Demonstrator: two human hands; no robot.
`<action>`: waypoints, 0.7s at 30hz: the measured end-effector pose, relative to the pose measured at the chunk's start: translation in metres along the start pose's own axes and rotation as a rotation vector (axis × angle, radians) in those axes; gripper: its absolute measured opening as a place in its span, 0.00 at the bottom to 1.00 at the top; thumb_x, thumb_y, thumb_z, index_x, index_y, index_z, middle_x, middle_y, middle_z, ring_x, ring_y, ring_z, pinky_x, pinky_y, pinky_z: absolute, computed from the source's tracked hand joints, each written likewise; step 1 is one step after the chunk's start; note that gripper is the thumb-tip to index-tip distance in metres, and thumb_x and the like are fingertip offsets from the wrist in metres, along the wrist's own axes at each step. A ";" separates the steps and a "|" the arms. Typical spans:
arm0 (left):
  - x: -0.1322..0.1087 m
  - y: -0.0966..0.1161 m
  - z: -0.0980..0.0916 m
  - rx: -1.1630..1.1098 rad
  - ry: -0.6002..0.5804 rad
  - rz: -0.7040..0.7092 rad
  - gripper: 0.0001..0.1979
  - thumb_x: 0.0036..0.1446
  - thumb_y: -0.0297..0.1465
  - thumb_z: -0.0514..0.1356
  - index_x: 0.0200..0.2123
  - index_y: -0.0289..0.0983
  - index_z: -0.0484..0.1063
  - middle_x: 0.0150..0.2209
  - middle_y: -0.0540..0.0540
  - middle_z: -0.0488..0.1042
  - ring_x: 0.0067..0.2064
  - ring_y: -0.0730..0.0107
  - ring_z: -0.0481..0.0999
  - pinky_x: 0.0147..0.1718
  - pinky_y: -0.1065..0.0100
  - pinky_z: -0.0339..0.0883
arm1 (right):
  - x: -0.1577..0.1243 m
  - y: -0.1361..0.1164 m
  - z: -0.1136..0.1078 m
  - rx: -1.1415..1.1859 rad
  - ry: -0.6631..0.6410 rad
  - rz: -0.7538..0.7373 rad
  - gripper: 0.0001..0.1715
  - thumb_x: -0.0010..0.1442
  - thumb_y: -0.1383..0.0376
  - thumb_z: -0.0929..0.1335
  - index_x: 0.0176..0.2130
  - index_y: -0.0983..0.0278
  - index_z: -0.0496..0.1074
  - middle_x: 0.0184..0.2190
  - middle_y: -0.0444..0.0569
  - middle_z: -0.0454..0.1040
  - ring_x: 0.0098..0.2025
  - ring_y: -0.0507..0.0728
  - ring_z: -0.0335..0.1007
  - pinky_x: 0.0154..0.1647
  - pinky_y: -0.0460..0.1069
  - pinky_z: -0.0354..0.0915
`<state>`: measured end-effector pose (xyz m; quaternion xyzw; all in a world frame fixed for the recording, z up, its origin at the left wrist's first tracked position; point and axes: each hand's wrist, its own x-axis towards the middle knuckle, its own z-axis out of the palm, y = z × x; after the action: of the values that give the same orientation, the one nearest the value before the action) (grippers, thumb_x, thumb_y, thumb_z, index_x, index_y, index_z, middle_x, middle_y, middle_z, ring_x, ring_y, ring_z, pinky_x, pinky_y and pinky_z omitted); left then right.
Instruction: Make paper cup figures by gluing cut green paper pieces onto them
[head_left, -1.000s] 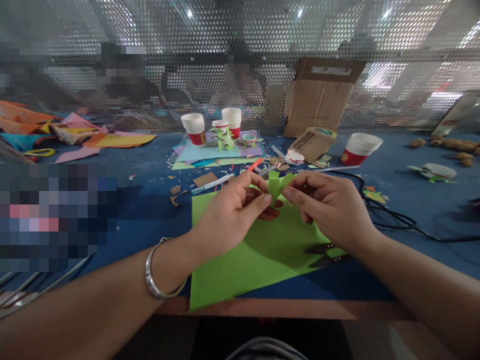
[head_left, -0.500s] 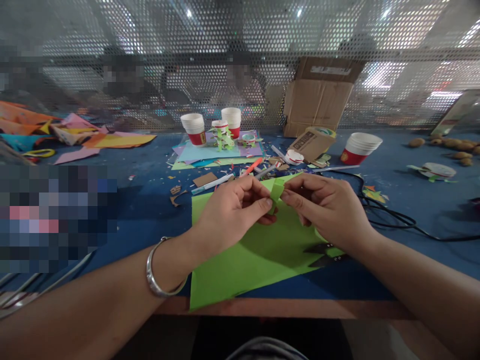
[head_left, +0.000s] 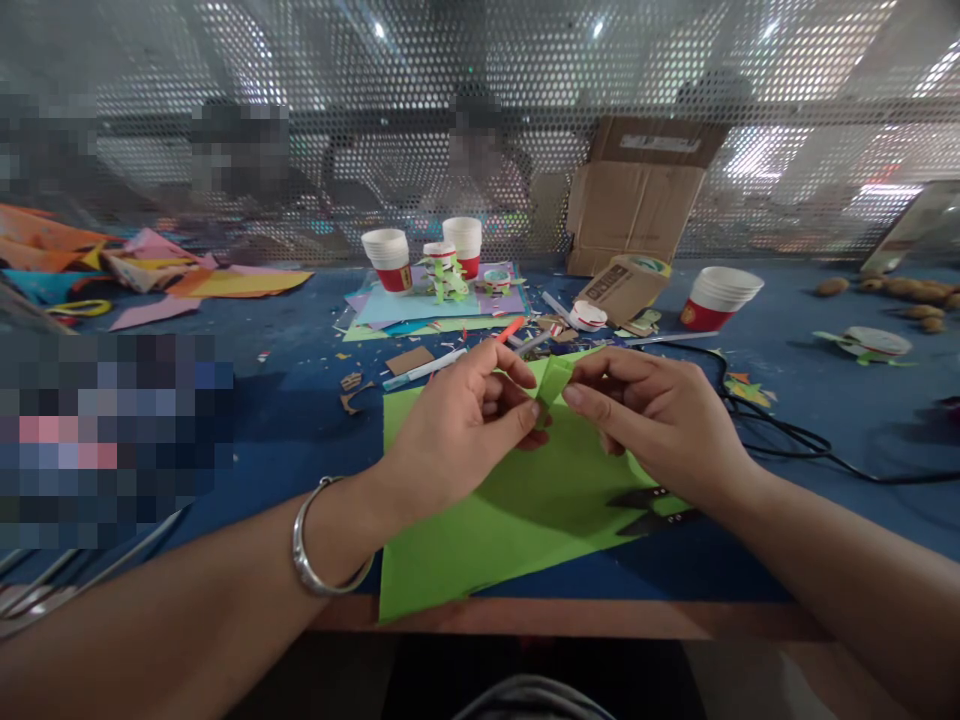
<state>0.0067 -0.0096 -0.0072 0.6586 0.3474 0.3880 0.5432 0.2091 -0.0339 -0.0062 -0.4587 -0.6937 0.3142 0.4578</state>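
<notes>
Between my two hands is a small folded piece of green paper [head_left: 554, 380]. My left hand [head_left: 457, 425] pinches its lower left side between thumb and fingers. From the right, the thumb and forefinger of my right hand [head_left: 660, 415] grip its upper right edge. Below them a large green sheet [head_left: 480, 540] lies on the blue table, reaching its front edge. Scissors [head_left: 652, 508] with dark blades and a green handle lie on the sheet's right part, the handle partly under my right wrist.
Paper cups [head_left: 388, 262] stand at the back beside green paper turtles [head_left: 448, 275]. A cardboard box [head_left: 636, 205] leans on the mesh panel. Another cup stack [head_left: 720, 297], a black cable [head_left: 795, 437] and a paper turtle [head_left: 874, 343] are on the right. Markers [head_left: 424, 369] and scraps lie ahead.
The folded green paper has tilted slightly and its upper end looks more spread. My left fingers have shifted a little; both hands stay in nearly the same place.
</notes>
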 end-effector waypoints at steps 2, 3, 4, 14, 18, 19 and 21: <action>-0.001 0.001 0.000 0.019 0.009 0.014 0.11 0.61 0.26 0.65 0.39 0.38 0.63 0.27 0.56 0.72 0.29 0.75 0.79 0.34 0.70 0.80 | 0.000 0.001 0.000 -0.012 -0.001 -0.004 0.06 0.64 0.61 0.72 0.37 0.61 0.77 0.25 0.39 0.69 0.18 0.47 0.63 0.16 0.44 0.60; -0.002 0.001 0.001 0.034 0.011 0.022 0.11 0.60 0.26 0.65 0.38 0.39 0.63 0.28 0.56 0.72 0.30 0.75 0.79 0.35 0.70 0.80 | 0.000 0.002 0.001 -0.018 0.002 -0.005 0.07 0.64 0.60 0.72 0.37 0.61 0.77 0.25 0.39 0.70 0.18 0.47 0.63 0.17 0.44 0.60; -0.003 0.001 0.001 0.049 0.012 0.032 0.11 0.60 0.25 0.65 0.38 0.39 0.62 0.28 0.56 0.71 0.30 0.75 0.79 0.35 0.69 0.80 | 0.000 0.002 0.001 -0.021 0.005 -0.006 0.07 0.64 0.60 0.72 0.37 0.61 0.77 0.25 0.39 0.70 0.18 0.47 0.62 0.17 0.44 0.60; -0.004 0.004 0.002 0.114 0.027 0.059 0.12 0.59 0.26 0.64 0.37 0.40 0.61 0.28 0.56 0.70 0.30 0.73 0.78 0.33 0.68 0.79 | 0.002 0.001 0.002 -0.011 0.005 0.010 0.05 0.61 0.62 0.74 0.35 0.61 0.77 0.20 0.38 0.67 0.17 0.47 0.62 0.16 0.43 0.57; -0.005 0.003 0.002 0.128 0.012 0.063 0.12 0.60 0.27 0.64 0.37 0.41 0.61 0.27 0.55 0.70 0.30 0.72 0.78 0.33 0.68 0.77 | 0.002 0.002 0.003 -0.018 -0.003 0.020 0.05 0.61 0.63 0.73 0.34 0.61 0.76 0.20 0.37 0.66 0.16 0.47 0.62 0.16 0.43 0.57; -0.005 0.002 0.001 0.140 0.003 0.063 0.12 0.60 0.27 0.64 0.37 0.41 0.61 0.27 0.55 0.70 0.30 0.72 0.78 0.33 0.68 0.77 | 0.002 0.002 0.003 -0.022 -0.002 0.021 0.05 0.61 0.63 0.73 0.34 0.61 0.76 0.19 0.37 0.66 0.16 0.47 0.61 0.16 0.43 0.56; -0.006 0.002 0.001 0.172 -0.016 0.068 0.11 0.61 0.28 0.64 0.38 0.41 0.61 0.27 0.54 0.71 0.31 0.71 0.78 0.33 0.67 0.76 | 0.002 0.003 0.003 -0.029 0.002 0.021 0.04 0.61 0.63 0.73 0.34 0.61 0.76 0.18 0.37 0.66 0.16 0.47 0.61 0.16 0.44 0.56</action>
<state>0.0047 -0.0154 -0.0061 0.7173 0.3526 0.3696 0.4739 0.2068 -0.0312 -0.0095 -0.4729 -0.6929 0.3086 0.4483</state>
